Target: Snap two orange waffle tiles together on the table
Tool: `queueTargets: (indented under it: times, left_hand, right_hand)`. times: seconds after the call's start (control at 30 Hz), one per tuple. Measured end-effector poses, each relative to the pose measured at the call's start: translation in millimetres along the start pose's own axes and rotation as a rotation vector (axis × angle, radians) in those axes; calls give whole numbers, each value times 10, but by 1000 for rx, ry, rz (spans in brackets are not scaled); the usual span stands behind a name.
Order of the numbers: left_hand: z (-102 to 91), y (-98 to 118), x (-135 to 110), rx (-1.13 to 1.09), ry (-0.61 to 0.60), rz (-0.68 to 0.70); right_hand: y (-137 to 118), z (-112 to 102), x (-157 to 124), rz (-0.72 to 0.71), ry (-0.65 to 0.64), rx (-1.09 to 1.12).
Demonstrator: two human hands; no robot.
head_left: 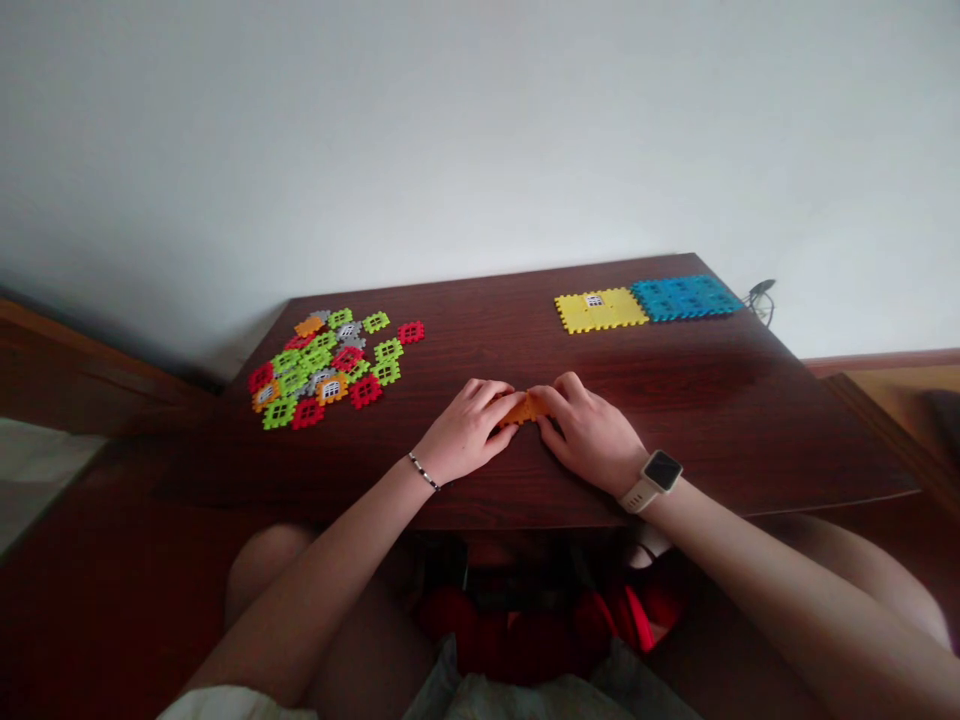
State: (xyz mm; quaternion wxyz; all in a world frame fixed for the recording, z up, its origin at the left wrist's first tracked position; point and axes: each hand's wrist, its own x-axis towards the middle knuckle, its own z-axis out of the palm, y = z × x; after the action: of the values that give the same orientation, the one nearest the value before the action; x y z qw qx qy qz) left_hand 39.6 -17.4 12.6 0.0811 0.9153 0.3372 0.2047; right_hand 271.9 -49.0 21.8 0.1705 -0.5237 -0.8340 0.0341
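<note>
Between my two hands, just above or on the table near its front edge, are orange interlocking puzzle tiles (523, 411) with notched edges. My left hand (474, 425) pinches their left end, thumb below and fingers on top. On the right end, my right hand (585, 425) grips in the same way. The fingers cover much of the orange plastic, so I cannot tell how many tiles are there or how they join.
A loose pile of green, red, grey and orange window tiles (315, 358) lies at the left of the dark wooden table (480, 330). At the back right, a yellow notched panel (611, 312) touches blue panels (686, 298). A pale wall (480, 140) stands behind.
</note>
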Motion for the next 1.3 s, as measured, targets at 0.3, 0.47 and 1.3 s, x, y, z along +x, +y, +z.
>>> queueTargets:
  times: [0.3,0.47,1.3]
  left_hand:
    - [-12,13,-4,-2,-5,-2]
    - [-23,16,-7,0,-14,-6]
    - [-23,17,-5,-11,-12,-12]
  right_hand:
    - [37,38,-45,-64,42,-12]
    - [30,30,-62,-43,-3,-7]
    - [24,31,-69,-37,-3,-15]
